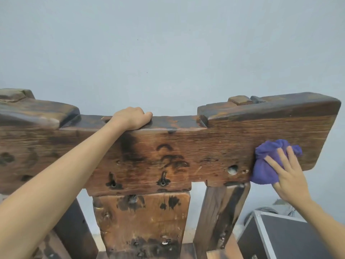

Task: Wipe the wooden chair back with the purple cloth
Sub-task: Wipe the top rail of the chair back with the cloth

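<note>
The wooden chair back (186,150) is a thick, dark-stained, weathered top rail that spans the whole view, with a wide centre slat and side posts below it. My left hand (131,118) grips the top edge of the rail near its middle, fingers curled over it. A bunched purple cloth (267,165) is pressed flat against the front face of the rail near its right end. My right hand (288,176) holds it there with fingers spread over the cloth.
A pale blue-grey wall (168,43) stands close behind the chair. A black case with metal edging (283,238) sits on the floor at the lower right, under my right forearm. Holes and metal pins mark the rail's face.
</note>
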Action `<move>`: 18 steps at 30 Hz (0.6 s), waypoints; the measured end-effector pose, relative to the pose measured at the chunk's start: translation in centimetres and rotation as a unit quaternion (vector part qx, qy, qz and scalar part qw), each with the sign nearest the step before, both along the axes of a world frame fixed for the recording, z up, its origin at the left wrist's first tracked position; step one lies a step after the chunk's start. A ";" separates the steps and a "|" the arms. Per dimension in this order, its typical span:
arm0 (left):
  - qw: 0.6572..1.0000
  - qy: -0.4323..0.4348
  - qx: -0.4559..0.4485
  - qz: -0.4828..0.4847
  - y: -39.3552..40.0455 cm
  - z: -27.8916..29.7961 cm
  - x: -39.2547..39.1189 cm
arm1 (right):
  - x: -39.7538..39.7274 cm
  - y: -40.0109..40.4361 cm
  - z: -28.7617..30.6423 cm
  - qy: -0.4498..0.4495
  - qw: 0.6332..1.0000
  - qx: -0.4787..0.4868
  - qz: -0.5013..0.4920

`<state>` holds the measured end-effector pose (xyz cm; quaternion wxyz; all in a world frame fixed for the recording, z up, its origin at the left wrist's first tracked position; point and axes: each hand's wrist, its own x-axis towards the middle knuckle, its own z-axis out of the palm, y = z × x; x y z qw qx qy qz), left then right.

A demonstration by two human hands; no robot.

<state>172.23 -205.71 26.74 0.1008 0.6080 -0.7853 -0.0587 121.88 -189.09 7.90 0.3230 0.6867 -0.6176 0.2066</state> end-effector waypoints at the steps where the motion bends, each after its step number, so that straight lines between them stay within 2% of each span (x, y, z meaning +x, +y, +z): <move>1: 1.000 -0.001 -0.002 0.001 -0.1 -0.1 0.0 | 0.2 0.3 0.5 -0.070 0.997 -0.012 -0.014; 2: 1.000 -0.001 -0.006 0.002 -0.2 -0.1 -0.1 | 1.4 0.2 0.8 -0.167 0.985 -0.034 -0.030; 3: 1.000 0.000 -0.011 0.002 -0.3 -0.1 -0.1 | 3.4 -0.4 1.0 -0.280 0.956 -0.072 -0.053; 4: 1.000 0.001 -0.016 0.000 -0.3 -0.1 -0.2 | 5.9 -1.3 1.5 -0.392 0.908 -0.127 -0.083; 6: 1.000 0.001 -0.023 0.001 -0.2 0.0 -0.3 | 11.3 -3.9 3.3 -0.586 0.762 -0.235 -0.143; 7: 1.000 0.001 -0.024 0.003 -0.2 0.0 -0.3 | 14.0 -4.9 4.4 -0.659 0.686 -0.259 -0.168; 8: 1.000 0.001 -0.025 0.005 -0.1 -0.1 -0.4 | 16.5 -5.6 5.1 -0.711 0.624 -0.270 -0.179; 9: 1.000 0.001 -0.028 0.005 -0.2 -0.1 -0.4 | 19.1 -6.0 5.4 -0.741 0.588 -0.275 -0.171; 10: 1.000 0.001 -0.030 0.006 -0.1 0.0 -0.4 | 21.7 -6.1 5.4 -0.755 0.576 -0.276 -0.147; 11: 0.999 0.000 -0.031 0.005 -0.1 0.0 -0.4 | 24.3 -5.8 4.9 -0.759 0.581 -0.271 -0.116; 15: 1.000 -0.005 -0.023 0.006 0.6 0.2 0.0 | 32.6 -4.7 3.3 -0.704 0.676 -0.216 0.004; 18: 0.998 0.035 -0.026 -0.034 1.7 0.6 0.3 | 36.5 -4.3 3.8 -0.670 0.721 -0.164 0.061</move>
